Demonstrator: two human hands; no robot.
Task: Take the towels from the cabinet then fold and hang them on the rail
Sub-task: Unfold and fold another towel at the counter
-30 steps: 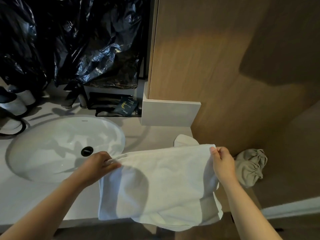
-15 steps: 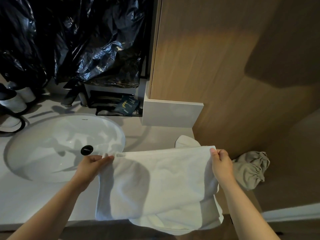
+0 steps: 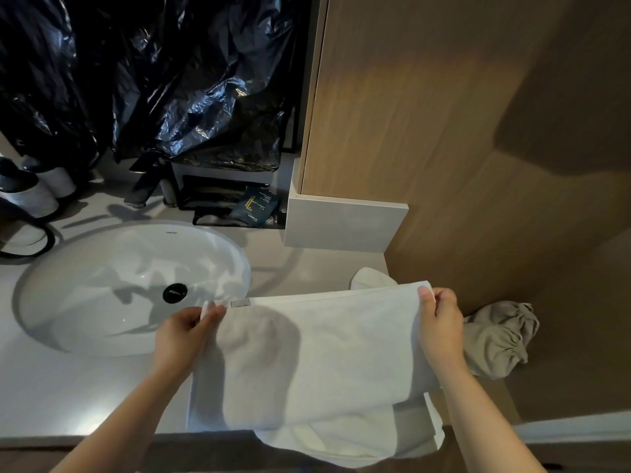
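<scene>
Over the right end of the vanity counter (image 3: 68, 397), just beside the sink basin (image 3: 102, 302), a white towel (image 3: 307, 363) is stretched flat between two hands, and its near layers spill over the counter's front edge. The left hand (image 3: 181, 336) pinches the far left corner between thumb and fingers. The right hand (image 3: 440, 322) has its fingers curled round the far right corner. By my reading the towel is out of the cabinet and the folding is partway. Several layers show along the lower edge, yet the shape is wide and uneven, so at least one more fold seems due. Hanging is not yet begun, and no rail is in view. By count there is one towel certainly in hand. One white fold (image 3: 370, 278) peeks from behind its far edge, and I cannot tell whether it is a second towel or part of the same one. There is also one basin, one beige drawstring pouch (image 3: 498, 339) beyond the right hand near the wooden panel (image 3: 444, 131), and one crumpled black plastic sheet (image 3: 170, 80) at the back.
</scene>
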